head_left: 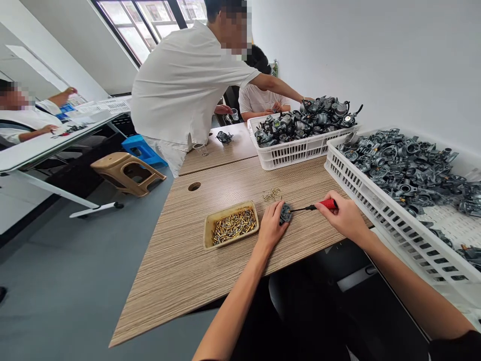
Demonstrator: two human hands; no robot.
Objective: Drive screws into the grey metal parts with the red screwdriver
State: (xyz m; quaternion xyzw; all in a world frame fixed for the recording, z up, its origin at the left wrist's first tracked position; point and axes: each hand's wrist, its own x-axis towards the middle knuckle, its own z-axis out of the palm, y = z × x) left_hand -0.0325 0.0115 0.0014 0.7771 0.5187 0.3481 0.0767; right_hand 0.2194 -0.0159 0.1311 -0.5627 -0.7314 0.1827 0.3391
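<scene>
My left hand (271, 225) grips a small grey metal carburetor body (285, 213) on the wood-grain table, its fingers wrapped round the near left side. In my right hand (343, 216) is a screwdriver (326, 204) with a red handle, held almost level. Its dark shaft points left and the tip meets the carburetor body; the exact contact spot is too small to make out. Just behind the body lies a loose heap of small brass parts (271, 194). Left of my left hand stands a shallow tray (208, 235) holding many brass and grey pieces.
A white crate (379, 193) of grey metal bodies stands close on the right. Behind it, another white crate (276, 161) is heaped with carburetors. A person in a white shirt (180, 85) leans across, one hand at that crate. A brown stool (124, 170) stands left of the table.
</scene>
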